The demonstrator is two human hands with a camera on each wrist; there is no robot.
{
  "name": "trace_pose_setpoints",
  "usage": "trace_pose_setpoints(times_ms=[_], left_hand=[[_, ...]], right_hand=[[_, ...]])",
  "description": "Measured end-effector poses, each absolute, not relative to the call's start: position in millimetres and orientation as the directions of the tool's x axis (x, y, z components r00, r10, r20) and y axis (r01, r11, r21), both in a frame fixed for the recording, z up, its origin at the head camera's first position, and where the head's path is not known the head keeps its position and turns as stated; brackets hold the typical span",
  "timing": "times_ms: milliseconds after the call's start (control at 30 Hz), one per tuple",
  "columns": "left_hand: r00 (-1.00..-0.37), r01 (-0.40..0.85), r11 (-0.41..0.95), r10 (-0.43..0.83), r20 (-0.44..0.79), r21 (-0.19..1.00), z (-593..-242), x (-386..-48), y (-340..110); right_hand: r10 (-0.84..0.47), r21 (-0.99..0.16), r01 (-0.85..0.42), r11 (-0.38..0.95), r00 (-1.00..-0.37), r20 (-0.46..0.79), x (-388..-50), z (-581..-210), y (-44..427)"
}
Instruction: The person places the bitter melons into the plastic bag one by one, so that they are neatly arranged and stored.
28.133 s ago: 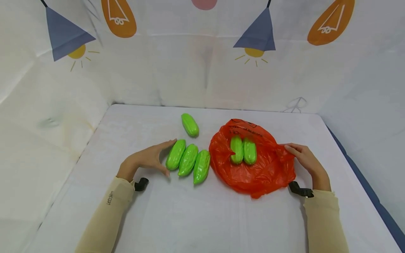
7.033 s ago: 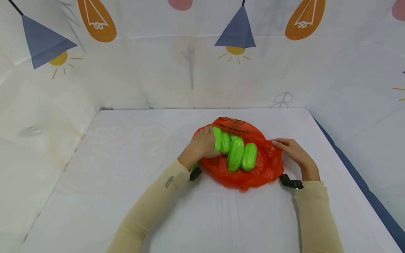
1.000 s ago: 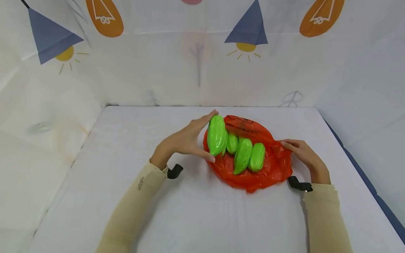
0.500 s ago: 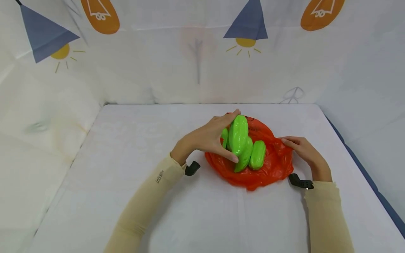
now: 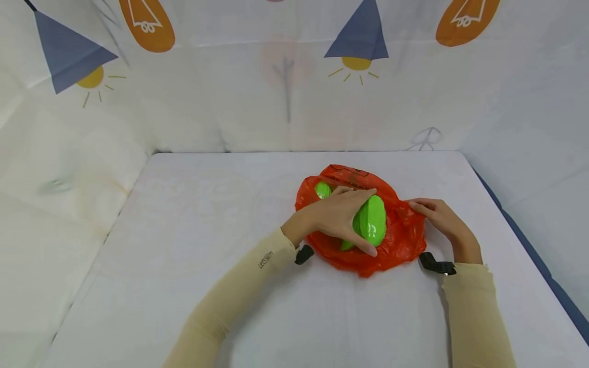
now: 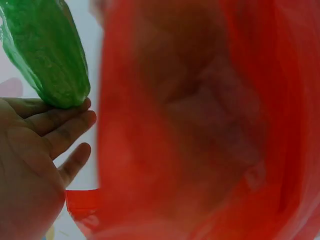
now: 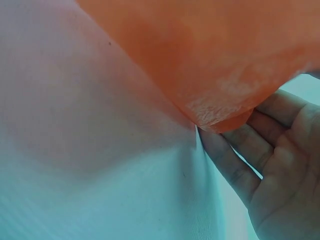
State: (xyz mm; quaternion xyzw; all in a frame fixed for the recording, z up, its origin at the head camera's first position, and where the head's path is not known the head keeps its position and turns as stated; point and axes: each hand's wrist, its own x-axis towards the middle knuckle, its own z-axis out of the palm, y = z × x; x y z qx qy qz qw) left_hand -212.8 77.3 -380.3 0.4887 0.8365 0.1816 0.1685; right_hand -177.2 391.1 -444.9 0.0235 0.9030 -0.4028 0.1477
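Note:
In the head view my left hand (image 5: 338, 214) reaches over the red plastic bag (image 5: 342, 258), thumb and fingers spread round a glossy green cucumber-like vegetable (image 5: 372, 221). The left wrist view shows a green vegetable (image 6: 47, 55) against the fingertips; the thumb is out of sight there. Behind the left hand, another green vegetable (image 5: 322, 190) shows at the bag's left side, and the others are mostly hidden under the hand. My right hand (image 5: 439, 220) pinches the bag's right edge; in the right wrist view the fingers lie against the thin plastic (image 7: 220, 112).
The bag lies on a white table (image 5: 207, 204) toward its right half. A white cloth wall (image 5: 230, 92) with printed lamps rises behind the table. Dark wrist cameras sit on the left wrist (image 5: 303, 254) and right wrist (image 5: 437, 265).
Loose vegetables lay left of the bag at first; now none shows there. In the last second my left hand has carried a vegetable rightward and lower over the bag. The right hand keeps its place.

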Motion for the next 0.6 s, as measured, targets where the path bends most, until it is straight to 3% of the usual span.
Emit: trace_pose_setpoints(times_ms=[600], left_hand=[[-0.552, 0.744, 0.602, 0.798, -0.241, 0.288, -386.7, -230.6, 110.9]], right_hand=[[-0.084, -0.711, 0.130, 0.692, -0.963, -0.258, -176.8, -446.1, 391.5]])
